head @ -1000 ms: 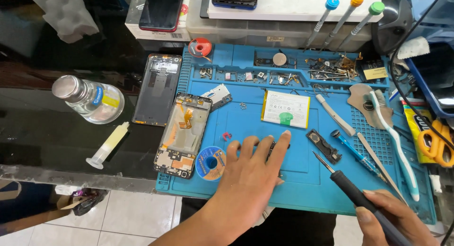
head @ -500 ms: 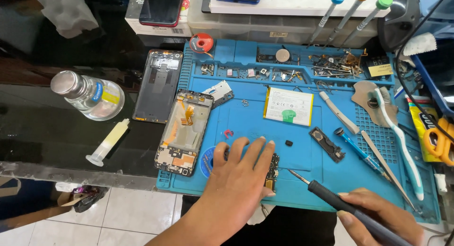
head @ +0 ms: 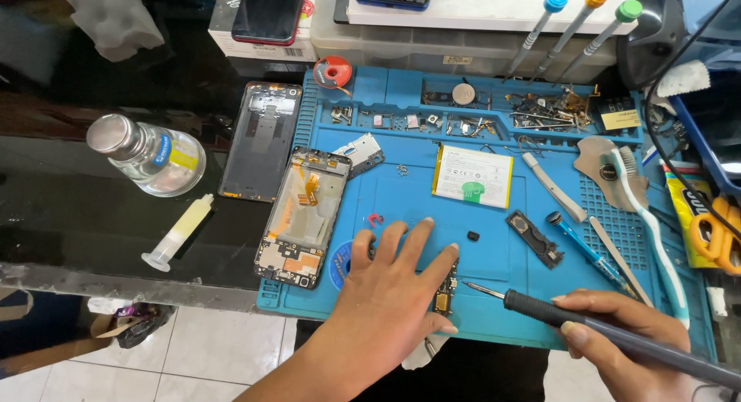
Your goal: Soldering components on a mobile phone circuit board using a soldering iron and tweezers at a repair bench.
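Both hands low on blue mat [head: 401, 193]: left hand [head: 390, 282] fingers spread, pinning circuit board [head: 445, 288] (near front edge); right hand [head: 617, 332] pinching soldering iron [head: 556, 313].

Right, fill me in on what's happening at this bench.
A person is working on a taken-apart phone over a blue repair mat. The left hand presses flat on a small circuit board near the mat's front edge. The right hand grips a soldering iron, its tip pointing at the board, just short of it. The opened phone frame, its back cover and a white battery lie set aside. A glass bottle and a syringe sit left of the mat.
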